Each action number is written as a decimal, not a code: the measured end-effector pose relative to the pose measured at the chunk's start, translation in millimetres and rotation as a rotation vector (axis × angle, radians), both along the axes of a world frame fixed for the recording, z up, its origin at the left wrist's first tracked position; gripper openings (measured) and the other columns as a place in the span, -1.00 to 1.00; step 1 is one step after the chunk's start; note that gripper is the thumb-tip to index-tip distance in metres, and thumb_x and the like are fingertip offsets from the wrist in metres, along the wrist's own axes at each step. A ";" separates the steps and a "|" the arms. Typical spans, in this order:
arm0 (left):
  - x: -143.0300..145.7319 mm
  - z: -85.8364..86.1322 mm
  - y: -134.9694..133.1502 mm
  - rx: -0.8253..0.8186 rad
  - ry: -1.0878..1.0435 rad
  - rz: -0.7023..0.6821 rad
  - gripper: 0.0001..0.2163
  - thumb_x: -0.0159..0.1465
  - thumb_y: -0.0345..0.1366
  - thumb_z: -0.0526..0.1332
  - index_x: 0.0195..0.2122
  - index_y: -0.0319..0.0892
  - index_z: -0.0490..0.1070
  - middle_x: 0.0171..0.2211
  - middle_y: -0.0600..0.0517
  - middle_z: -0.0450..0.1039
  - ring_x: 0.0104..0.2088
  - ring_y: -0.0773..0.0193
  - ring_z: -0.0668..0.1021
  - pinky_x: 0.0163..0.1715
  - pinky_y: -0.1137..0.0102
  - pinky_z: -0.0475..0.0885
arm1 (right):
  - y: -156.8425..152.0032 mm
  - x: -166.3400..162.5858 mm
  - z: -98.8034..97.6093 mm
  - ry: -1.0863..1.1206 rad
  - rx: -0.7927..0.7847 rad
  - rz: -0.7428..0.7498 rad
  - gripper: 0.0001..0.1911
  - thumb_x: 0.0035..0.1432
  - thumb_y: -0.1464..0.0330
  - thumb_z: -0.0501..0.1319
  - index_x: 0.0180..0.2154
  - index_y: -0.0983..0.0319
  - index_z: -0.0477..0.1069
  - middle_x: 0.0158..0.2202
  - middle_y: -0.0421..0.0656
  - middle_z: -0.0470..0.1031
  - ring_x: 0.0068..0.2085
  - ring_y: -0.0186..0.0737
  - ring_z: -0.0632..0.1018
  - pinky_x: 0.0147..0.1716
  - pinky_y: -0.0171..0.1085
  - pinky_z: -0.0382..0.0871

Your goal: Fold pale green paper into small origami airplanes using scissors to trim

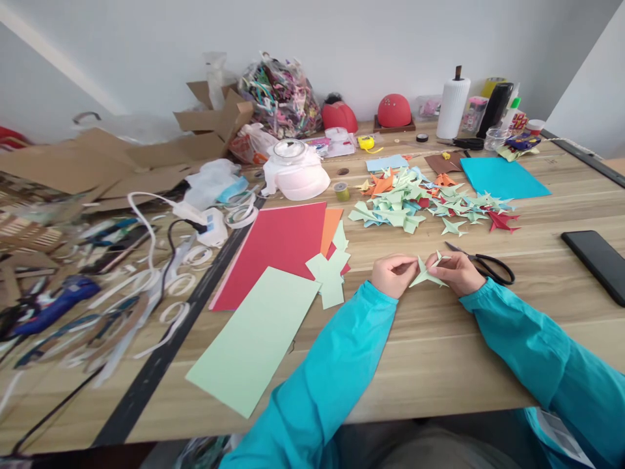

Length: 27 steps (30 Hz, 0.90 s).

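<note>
Now both hands meet over the near part of the wood-grained worktop, and between them sits a small, pale green, folded paper star with sharp points. The left hand has thumb and fingers pinched together at the star's left edge, while the right hand grips its right side, fingers curled around and one point poking up by the fingertips. Turquoise sleeves run up to both wrists. Just beside the right hand, look, lie black-handled metal scissors, and further right rests a black rectangular phone. Beyond the hands spreads a loose heap of folded paper shapes, mostly pale green with orange, red and light blue among them, and behind its right end lies a flat bright turquoise sheet. Over to the left, a long pale green paper rectangle overlaps a large red sheet, with cross-shaped pale green paper cutouts just beside them. And there, left of the heap, stands a small olive spool.
</note>
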<state>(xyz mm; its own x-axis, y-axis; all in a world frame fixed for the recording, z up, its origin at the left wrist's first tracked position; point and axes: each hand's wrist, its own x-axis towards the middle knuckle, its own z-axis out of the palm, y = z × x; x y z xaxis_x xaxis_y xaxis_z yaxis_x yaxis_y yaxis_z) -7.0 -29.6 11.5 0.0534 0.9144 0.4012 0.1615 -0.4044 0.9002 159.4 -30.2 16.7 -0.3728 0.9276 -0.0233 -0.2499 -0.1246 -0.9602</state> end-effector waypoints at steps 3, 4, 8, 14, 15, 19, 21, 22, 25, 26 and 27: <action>-1.6 6.9 -2.5 0.125 0.088 0.002 -0.89 0.08 -0.29 0.24 -0.47 -0.16 0.56 -0.49 -0.05 0.53 -0.48 0.29 0.52 -0.43 0.41 0.43 | -0.5 -0.8 1.9 -0.010 -0.005 -0.007 -0.77 -0.22 0.26 0.42 -0.50 0.25 0.49 -0.55 -0.22 0.46 -0.47 -0.31 0.43 -0.42 -0.30 0.24; -1.9 8.0 -3.0 0.147 0.103 0.003 -0.88 0.09 -0.30 0.23 -0.47 -0.15 0.56 -0.48 -0.05 0.53 -0.48 0.29 0.52 -0.42 0.40 0.43 | -0.6 -1.0 2.7 -0.016 -0.005 -0.012 -0.76 -0.23 0.25 0.42 -0.50 0.25 0.49 -0.55 -0.22 0.46 -0.47 -0.30 0.43 -0.42 -0.29 0.25; -1.8 7.4 -2.9 0.171 0.126 0.028 -0.88 0.10 -0.31 0.22 -0.45 -0.14 0.56 -0.45 -0.06 0.54 -0.46 0.27 0.53 -0.41 0.39 0.44 | -1.2 -1.5 5.2 -0.040 -0.009 -0.033 -0.72 -0.27 0.21 0.43 -0.51 0.25 0.48 -0.56 -0.22 0.45 -0.48 -0.29 0.43 -0.41 -0.27 0.26; -2.0 8.2 -3.0 0.183 0.153 0.010 -0.87 0.12 -0.33 0.20 -0.44 -0.16 0.55 -0.46 -0.07 0.53 -0.46 0.28 0.53 -0.41 0.41 0.43 | -1.6 -0.9 4.2 -0.019 -0.005 -0.018 -0.76 -0.23 0.24 0.42 -0.50 0.24 0.49 -0.55 -0.23 0.45 -0.48 -0.31 0.42 -0.37 -0.27 0.28; -2.2 8.9 -3.3 0.182 0.158 0.009 -0.87 0.12 -0.33 0.19 -0.44 -0.16 0.55 -0.46 -0.06 0.53 -0.46 0.28 0.53 -0.42 0.41 0.43 | -1.5 -0.8 3.7 -0.014 -0.004 -0.015 -0.76 -0.23 0.25 0.42 -0.49 0.24 0.49 -0.54 -0.23 0.45 -0.48 -0.31 0.42 -0.36 -0.27 0.28; -2.5 7.9 -3.0 0.181 0.165 0.019 -0.88 0.11 -0.35 0.20 -0.42 -0.17 0.55 -0.44 -0.07 0.53 -0.45 0.28 0.53 -0.40 0.41 0.44 | -1.2 -0.5 2.0 -0.010 0.010 -0.019 -0.77 -0.22 0.26 0.42 -0.48 0.24 0.50 -0.53 -0.23 0.46 -0.47 -0.31 0.43 -0.34 -0.27 0.29; -2.1 4.6 -1.8 0.185 0.150 0.033 -0.87 0.10 -0.35 0.20 -0.42 -0.18 0.55 -0.43 -0.08 0.54 -0.44 0.27 0.54 -0.39 0.40 0.45 | -1.1 -0.3 1.7 -0.016 0.012 -0.028 -0.76 -0.22 0.25 0.42 -0.48 0.24 0.49 -0.54 -0.23 0.45 -0.47 -0.31 0.43 -0.34 -0.26 0.30; -1.9 2.7 -1.1 0.179 0.137 0.038 -0.87 0.10 -0.35 0.20 -0.41 -0.18 0.55 -0.43 -0.08 0.54 -0.44 0.27 0.54 -0.39 0.40 0.45 | -1.0 -0.2 1.6 -0.020 0.012 -0.033 -0.76 -0.21 0.25 0.42 -0.48 0.24 0.49 -0.54 -0.23 0.45 -0.48 -0.31 0.43 -0.34 -0.26 0.30; -1.3 -0.9 -0.1 0.131 0.085 0.043 -0.87 0.09 -0.33 0.20 -0.40 -0.17 0.55 -0.42 -0.06 0.55 -0.44 0.26 0.55 -0.39 0.40 0.46 | -0.8 0.1 1.3 -0.029 0.010 -0.040 -0.75 -0.21 0.24 0.42 -0.48 0.24 0.48 -0.53 -0.22 0.45 -0.48 -0.30 0.43 -0.34 -0.25 0.31; -1.1 -0.8 -0.3 0.117 0.075 0.038 -0.88 0.09 -0.33 0.21 -0.40 -0.16 0.55 -0.41 -0.06 0.55 -0.43 0.26 0.55 -0.39 0.40 0.46 | -0.7 0.1 1.2 -0.028 0.010 -0.039 -0.75 -0.21 0.24 0.42 -0.48 0.24 0.48 -0.53 -0.22 0.46 -0.48 -0.30 0.43 -0.35 -0.25 0.31; -1.1 0.0 -0.8 0.108 0.073 0.030 -0.88 0.08 -0.33 0.21 -0.40 -0.17 0.55 -0.41 -0.06 0.55 -0.43 0.26 0.55 -0.39 0.40 0.46 | -0.6 0.2 1.0 -0.026 0.012 -0.037 -0.76 -0.21 0.24 0.42 -0.47 0.24 0.49 -0.54 -0.22 0.46 -0.48 -0.30 0.43 -0.35 -0.25 0.30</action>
<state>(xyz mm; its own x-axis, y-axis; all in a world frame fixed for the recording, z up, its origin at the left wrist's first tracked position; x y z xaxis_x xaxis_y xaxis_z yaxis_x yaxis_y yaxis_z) -8.1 -30.4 11.4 0.0592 0.8676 0.4938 0.2388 -0.4926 0.8369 159.6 -30.8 17.7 -0.3378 0.9410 -0.0216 -0.2291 -0.1045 -0.9678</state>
